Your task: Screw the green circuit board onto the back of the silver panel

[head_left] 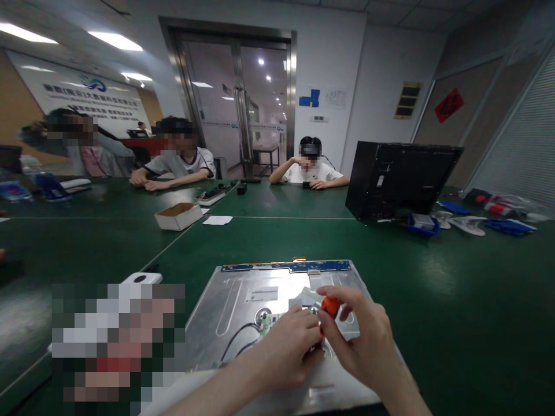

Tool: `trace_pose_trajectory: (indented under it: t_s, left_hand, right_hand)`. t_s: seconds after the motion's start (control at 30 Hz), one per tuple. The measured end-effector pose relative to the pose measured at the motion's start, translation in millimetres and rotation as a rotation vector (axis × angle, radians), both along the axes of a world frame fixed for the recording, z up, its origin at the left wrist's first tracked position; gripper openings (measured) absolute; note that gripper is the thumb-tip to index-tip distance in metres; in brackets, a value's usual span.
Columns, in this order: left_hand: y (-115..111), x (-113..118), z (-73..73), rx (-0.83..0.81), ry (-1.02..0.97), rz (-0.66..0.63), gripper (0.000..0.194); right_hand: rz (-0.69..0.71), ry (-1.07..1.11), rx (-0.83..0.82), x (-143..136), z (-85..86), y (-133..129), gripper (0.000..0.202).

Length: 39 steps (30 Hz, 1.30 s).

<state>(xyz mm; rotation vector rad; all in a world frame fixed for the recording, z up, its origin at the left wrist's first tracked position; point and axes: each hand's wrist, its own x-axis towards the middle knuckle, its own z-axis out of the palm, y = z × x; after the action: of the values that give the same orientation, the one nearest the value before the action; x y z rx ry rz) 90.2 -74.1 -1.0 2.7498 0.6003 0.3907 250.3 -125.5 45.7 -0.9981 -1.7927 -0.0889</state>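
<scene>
From my end I see my right hand [368, 329] bent inward, thumb and index finger closed in a pinch on an orange handle [330, 306]. My left hand [292, 341] sits just left of it, fingers curled low over the work; I cannot tell what, if anything, they grip. Both hands are over the right half of a metal panel [229, 306], which lies flat on the near part of the green table [455, 318]. Beside my left fingers I make out a small green board [266, 325], with black wires [234, 335] running toward the near left. A label [262, 294] is farther back, and a narrow blue strip [260, 267] lines the panel's far edge. Left of the panel I have a white object [141, 278], mostly blurred out. Beyond, on the far left, stand an open box [173, 222] and a paper [217, 220]; on the far right, a black monitor [399, 179]. One person [323, 172] sits straight across, two more people [173, 164] to the far left.
</scene>
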Motion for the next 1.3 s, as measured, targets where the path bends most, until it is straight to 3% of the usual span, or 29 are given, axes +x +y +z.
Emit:
trace_pose_trajectory:
  t_s: [0.13, 0.5, 0.73, 0.9, 1.03, 1.3]
  left_hand:
    - [0.3, -0.3, -0.3, -0.001, -0.005, -0.004, 0.016]
    - [-0.4, 1.2, 2.7, 0.005, 0.016, -0.006, 0.010]
    - [1.8, 0.9, -3.9, 0.011, -0.008, -0.007, 0.015]
    - [1.7, 0.7, -1.1, 0.018, 0.013, -0.006, 0.013]
    - [-0.4, 1.1, 2.7, 0.005, 0.030, 0.014, 0.010]
    - [-0.1, 1.2, -2.6, 0.006, 0.015, -0.004, 0.011]
  right_hand:
    - [0.020, 0.007, -0.027, 0.6, -1.5, 0.2, 0.028]
    - [0.028, 0.030, -0.029, 0.0, 1.9, 2.7, 0.015]
    - [0.084, -0.020, -0.030, 1.1, 2.3, 2.1, 0.031]
    - [0.063, 0.001, 0.010, 1.5, 1.3, 3.5, 0.018]
    - [0.003, 0.022, -0.021, 0.5, -1.8, 3.3, 0.022]
    - [0.040, 0.046, -0.089, 1.0, -3.1, 3.3, 0.027]
